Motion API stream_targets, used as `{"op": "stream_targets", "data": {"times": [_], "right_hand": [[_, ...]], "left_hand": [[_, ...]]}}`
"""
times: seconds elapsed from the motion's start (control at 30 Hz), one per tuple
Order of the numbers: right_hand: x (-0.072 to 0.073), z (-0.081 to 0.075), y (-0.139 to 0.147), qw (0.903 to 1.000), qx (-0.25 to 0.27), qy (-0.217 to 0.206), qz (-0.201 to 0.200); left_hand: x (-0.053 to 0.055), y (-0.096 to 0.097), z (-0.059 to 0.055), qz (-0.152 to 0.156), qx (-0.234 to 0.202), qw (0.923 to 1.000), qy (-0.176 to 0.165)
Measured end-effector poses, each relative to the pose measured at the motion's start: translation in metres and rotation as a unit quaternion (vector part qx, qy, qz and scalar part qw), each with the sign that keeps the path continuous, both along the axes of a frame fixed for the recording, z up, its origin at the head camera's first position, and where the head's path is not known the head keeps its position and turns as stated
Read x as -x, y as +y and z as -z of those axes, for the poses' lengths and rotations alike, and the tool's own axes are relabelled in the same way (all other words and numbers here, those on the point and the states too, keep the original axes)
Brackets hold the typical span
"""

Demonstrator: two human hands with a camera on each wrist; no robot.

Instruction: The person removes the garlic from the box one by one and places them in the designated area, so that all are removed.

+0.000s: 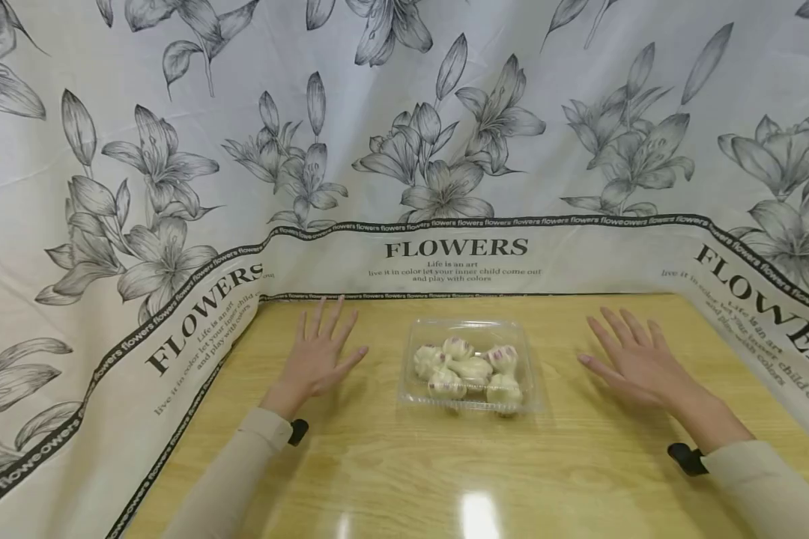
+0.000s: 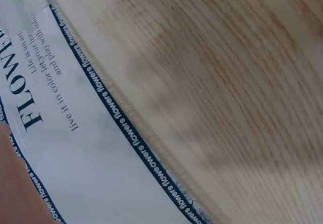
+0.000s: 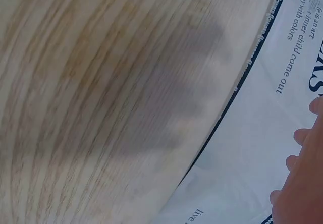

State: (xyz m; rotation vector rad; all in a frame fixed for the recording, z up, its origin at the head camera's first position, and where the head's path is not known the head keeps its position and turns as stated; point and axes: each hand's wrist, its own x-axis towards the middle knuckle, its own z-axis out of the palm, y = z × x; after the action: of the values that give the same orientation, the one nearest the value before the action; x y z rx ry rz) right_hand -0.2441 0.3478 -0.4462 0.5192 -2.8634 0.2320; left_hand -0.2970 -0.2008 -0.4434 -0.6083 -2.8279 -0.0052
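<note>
A clear plastic clamshell box (image 1: 411,385) sits on the wooden table in the head view. Inside it are several garlic bulbs (image 1: 472,370), whitish with purple marks. My left hand (image 1: 318,359), fingers spread, is to the left of the box and apart from it. On the other side, my right hand (image 1: 640,363) is spread with straight fingers and holds nothing. Only a piece of the left hand (image 2: 22,183) shows at the left wrist view's edge. The right wrist view has part of the right hand (image 3: 300,178) at its lower right.
The glossy wooden table (image 1: 404,471) reaches back to a hanging cloth (image 1: 458,258) printed with grey lilies and "FLOWERS" lettering. This cloth also closes off the left and right sides. Each wrist wears a dark strap device.
</note>
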Motion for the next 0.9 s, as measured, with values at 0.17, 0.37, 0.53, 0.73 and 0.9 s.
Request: {"op": "stream_targets", "data": {"times": [0.17,0.37,0.53,0.73,0.9], "right_hand": [[-0.002,0.002,-0.007,0.9999,0.004,-0.007,-0.013],[-0.005,0.001,-0.013,0.999,0.023,-0.017,-0.035],[-0.007,0.0,-0.014,0.9986,0.027,-0.015,-0.043],[-0.011,0.001,-0.017,0.9986,0.024,-0.007,-0.046],[-0.016,0.001,-0.02,0.9973,0.042,-0.014,-0.058]], "left_hand": [[-0.009,-0.001,0.002,0.006,-0.008,0.9999,-0.013],[-0.018,0.0,0.004,0.013,-0.012,0.9996,-0.021],[-0.023,0.001,0.006,0.021,-0.01,0.9995,-0.02],[-0.03,0.004,0.009,0.036,-0.021,0.9988,-0.024],[-0.034,0.009,0.01,0.044,-0.029,0.9977,-0.043]]}}
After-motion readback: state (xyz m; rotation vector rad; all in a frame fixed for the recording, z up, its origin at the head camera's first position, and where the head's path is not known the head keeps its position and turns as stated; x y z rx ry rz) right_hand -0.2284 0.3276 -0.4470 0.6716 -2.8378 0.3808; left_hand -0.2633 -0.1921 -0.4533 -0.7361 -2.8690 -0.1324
